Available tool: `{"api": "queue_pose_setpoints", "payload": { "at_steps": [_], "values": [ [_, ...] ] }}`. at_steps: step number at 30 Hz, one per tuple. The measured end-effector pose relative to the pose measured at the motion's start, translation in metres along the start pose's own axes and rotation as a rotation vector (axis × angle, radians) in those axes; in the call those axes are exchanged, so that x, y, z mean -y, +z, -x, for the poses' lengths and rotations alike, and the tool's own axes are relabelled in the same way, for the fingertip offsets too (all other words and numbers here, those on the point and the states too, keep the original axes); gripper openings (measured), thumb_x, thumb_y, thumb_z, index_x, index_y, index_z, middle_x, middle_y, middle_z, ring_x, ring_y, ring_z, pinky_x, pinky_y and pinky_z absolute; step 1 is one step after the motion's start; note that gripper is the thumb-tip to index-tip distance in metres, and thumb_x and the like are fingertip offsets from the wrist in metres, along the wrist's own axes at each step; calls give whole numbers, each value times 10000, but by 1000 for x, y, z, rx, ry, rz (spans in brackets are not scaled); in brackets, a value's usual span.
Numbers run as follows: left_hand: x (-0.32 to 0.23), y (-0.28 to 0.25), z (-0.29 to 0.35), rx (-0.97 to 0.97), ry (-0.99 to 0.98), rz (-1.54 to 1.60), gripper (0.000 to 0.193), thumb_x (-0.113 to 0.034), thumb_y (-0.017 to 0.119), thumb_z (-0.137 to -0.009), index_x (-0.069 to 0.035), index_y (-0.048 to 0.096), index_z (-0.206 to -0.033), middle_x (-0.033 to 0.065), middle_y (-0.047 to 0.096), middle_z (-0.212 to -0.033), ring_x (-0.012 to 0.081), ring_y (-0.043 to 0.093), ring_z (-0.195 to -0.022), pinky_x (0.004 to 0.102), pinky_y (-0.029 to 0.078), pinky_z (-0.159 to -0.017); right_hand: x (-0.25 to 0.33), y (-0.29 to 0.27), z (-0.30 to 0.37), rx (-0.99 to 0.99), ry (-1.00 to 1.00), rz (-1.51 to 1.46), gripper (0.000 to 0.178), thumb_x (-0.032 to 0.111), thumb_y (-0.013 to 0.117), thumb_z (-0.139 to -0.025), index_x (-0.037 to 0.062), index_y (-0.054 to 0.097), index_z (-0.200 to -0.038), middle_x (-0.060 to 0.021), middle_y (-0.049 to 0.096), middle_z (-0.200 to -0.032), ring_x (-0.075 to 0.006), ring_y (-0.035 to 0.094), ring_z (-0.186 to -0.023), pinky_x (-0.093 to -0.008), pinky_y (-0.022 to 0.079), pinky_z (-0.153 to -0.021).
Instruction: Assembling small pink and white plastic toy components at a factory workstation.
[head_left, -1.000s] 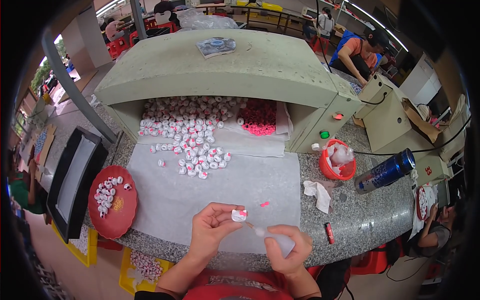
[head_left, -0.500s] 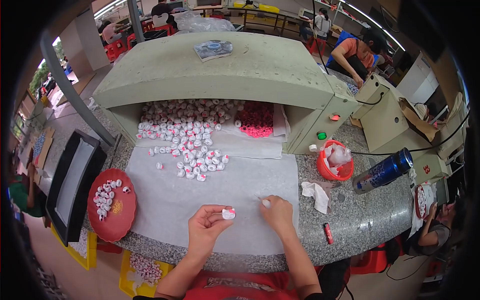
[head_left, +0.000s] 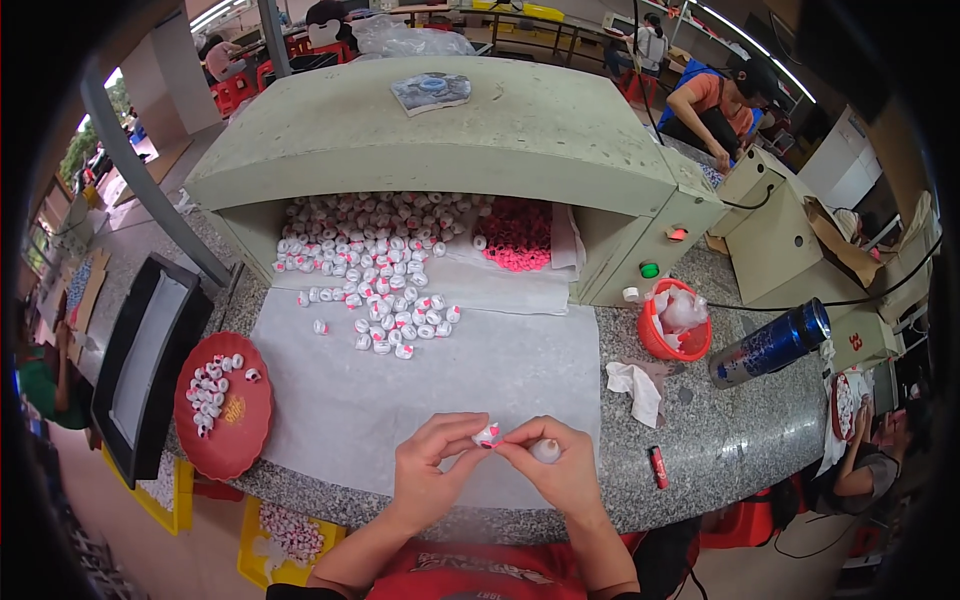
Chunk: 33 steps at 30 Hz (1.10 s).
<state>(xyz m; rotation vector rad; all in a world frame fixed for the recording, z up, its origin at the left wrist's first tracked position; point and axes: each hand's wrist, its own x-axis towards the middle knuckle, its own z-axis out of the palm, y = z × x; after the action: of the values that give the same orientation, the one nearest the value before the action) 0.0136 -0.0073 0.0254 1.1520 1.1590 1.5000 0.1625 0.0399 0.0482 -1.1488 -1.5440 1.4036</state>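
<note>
My left hand (head_left: 437, 466) pinches a small white round piece with pink patches (head_left: 487, 435) between thumb and fingertips. Thumb and forefinger of my right hand (head_left: 562, 470) meet at that piece's right side, on a tiny pink bit at its edge. Tucked in the same right hand is a small white rounded squeeze bottle (head_left: 546, 451), its body mostly hidden by the fingers. Both hands are over a white paper sheet (head_left: 330, 400). Beyond them lie several similar white pieces (head_left: 405, 325), loosely heaped at the mouth of a pale green metal box (head_left: 430, 150).
A red scalloped plate (head_left: 225, 455) with more pieces is at left, beside a black tray (head_left: 130, 400). Pink pieces (head_left: 520, 235) are inside the box. To the right are a red basket (head_left: 650, 340), a crumpled tissue (head_left: 640, 390), a blue tumbler (head_left: 770, 345) and a red tube (head_left: 657, 467).
My right hand has moved left and down to meet the left hand, its fingers now at the white piece. My left hand has shifted slightly right, tilting the piece.
</note>
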Motion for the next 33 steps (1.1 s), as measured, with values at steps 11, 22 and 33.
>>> {"api": "queue_pose_setpoints", "payload": {
  "at_steps": [11, 22, 33],
  "values": [
    [-3, -4, 2, 15, -105, 237, 285, 101, 568, -762, 30, 580, -1037, 137, 539, -1087, 184, 560, -967, 268, 491, -806, -8, 9, 3, -18, -112, -20, 176, -23, 691, -686, 2, 633, -850, -34, 610, -726, -75, 555, -650, -191, 435, -583],
    [7, 1, 4, -27, 342, -228, 174, 79, 579, -760, 32, 597, -927, 173, 584, -974, 223, 600, -874, 295, 522, -735, -2, 5, 4, -6, -258, 97, 162, 5, 695, -670, 16, 638, -821, -64, 622, -707, -107, 592, -617, -216, 461, -549],
    [10, -1, 5, -11, 274, -151, 168, 82, 569, -766, 29, 602, -922, 168, 577, -978, 223, 599, -874, 296, 520, -735, -1, 5, 3, -14, -261, 126, 146, 15, 699, -665, 19, 635, -796, -69, 621, -682, -116, 590, -584, -226, 461, -533]
  ]
}}
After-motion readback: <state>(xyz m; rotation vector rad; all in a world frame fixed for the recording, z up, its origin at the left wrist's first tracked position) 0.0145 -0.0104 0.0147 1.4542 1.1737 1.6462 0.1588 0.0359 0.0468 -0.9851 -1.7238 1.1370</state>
